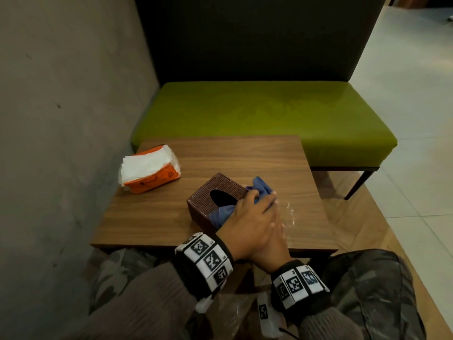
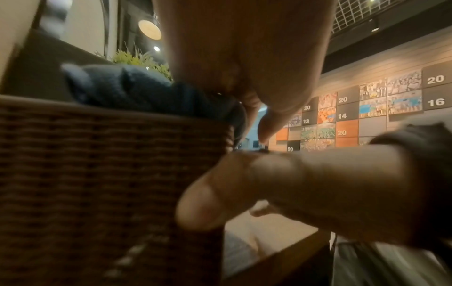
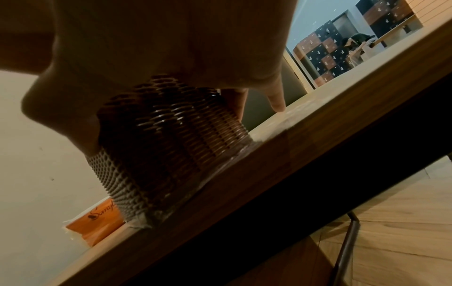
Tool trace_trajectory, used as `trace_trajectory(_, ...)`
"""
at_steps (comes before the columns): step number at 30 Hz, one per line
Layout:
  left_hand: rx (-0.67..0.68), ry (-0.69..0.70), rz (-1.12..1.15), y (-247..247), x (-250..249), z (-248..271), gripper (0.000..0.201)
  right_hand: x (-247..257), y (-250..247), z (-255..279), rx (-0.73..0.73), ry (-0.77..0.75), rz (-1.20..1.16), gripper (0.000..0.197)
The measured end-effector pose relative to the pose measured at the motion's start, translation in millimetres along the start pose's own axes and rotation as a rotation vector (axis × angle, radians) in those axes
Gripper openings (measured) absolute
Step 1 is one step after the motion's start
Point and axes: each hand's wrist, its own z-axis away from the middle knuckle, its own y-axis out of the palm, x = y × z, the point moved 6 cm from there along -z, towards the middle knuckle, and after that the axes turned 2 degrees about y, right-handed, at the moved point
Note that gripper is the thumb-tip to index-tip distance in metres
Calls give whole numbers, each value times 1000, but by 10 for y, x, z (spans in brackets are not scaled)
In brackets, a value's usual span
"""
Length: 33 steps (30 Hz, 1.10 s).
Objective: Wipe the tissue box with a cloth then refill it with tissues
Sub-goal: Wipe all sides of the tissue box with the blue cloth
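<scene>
A brown woven tissue box [image 1: 206, 195] stands on the wooden table [image 1: 152, 217], its oval opening facing up. A blue cloth [image 1: 261, 186] lies over the box's right top edge. My left hand [image 1: 256, 200] lies on top of the box and holds the cloth against it; the left wrist view shows the cloth [image 2: 127, 89] bunched under my palm above the box wall [image 2: 97, 164]. My right hand [image 1: 277, 217] sits partly under the left and grips the box's right side. In the right wrist view its thumb and fingers straddle the box [image 3: 176, 135].
An orange pack of white tissues [image 1: 149, 168] lies at the table's back left, near the grey wall [image 1: 61, 119]. Crinkled clear plastic [image 1: 289, 212] lies on the table right of my hands. A green bench [image 1: 269, 114] stands behind the table.
</scene>
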Motion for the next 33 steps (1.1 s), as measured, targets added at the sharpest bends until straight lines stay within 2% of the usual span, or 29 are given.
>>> trace_trajectory(2, 117, -53, 14, 123, 197, -28, 46, -48, -26, 14, 16, 44, -132, 135)
trace_trajectory(5, 180, -366, 67, 148, 749, -82, 49, 15, -62, 57, -12, 18, -210, 144)
trace_trajectory(6, 179, -418, 106, 172, 862, -116, 48, 8, -49, 58, -12, 21, -218, 144)
trace_trajectory(7, 145, -398, 141, 186, 888, -161, 47, 5, -65, 56, -8, 36, -215, 145)
trace_trajectory(10, -59, -105, 140, 68, 428, -179, 38, -58, -68, 42, 38, 71, -150, 138)
trace_trajectory(11, -79, -32, 130, 65, 227, -97, 37, -1, -56, 42, 51, 71, -72, 122)
trace_trajectory(12, -100, 10, 107, 87, 57, -7, 34, 119, 22, 18, 13, 61, 6, 96)
trace_trajectory(13, -100, 29, 94, 113, -67, 95, 34, 172, -60, -39, -1, 118, 21, 70)
trace_trajectory(14, -113, 50, 82, 155, -128, 191, 36, 110, -17, -47, 61, 221, -89, 55)
trace_trajectory(15, -136, 66, 101, 140, -156, 292, 36, 52, 18, -21, 61, 273, -237, 52)
trace_trajectory(16, -174, 83, 129, 155, -125, 387, 38, 17, 12, 79, 46, 343, -323, 58)
trace_trajectory(17, -220, 80, 139, 154, -69, 478, 41, -51, 60, 213, 84, 352, -167, 71)
trace_trajectory(20, -301, -38, 153, 133, 239, 720, 45, -86, 40, 81, 145, 150, -165, 127)
trace_trajectory(21, -338, -135, 169, 128, 422, 786, 45, -101, 8, 72, 133, 155, -148, 138)
trace_trajectory(24, -481, -511, 391, 134, 1033, 873, 44, 47, -25, 70, 44, 98, -121, 141)
trace_trajectory(26, -539, -665, 547, 149, 1237, 817, 42, 12, -20, 73, 32, 107, -134, 140)
trace_trajectory(30, -605, -769, 628, 185, 1068, 753, 43, 39, -19, 90, -26, 117, -149, 139)
trace_trajectory(32, -607, -740, 642, 230, 746, 802, 45, 56, -41, 79, -91, 130, -194, 139)
trace_trajectory(33, -598, -683, 667, 251, 551, 826, 47, 62, -53, 76, -122, 136, -218, 138)
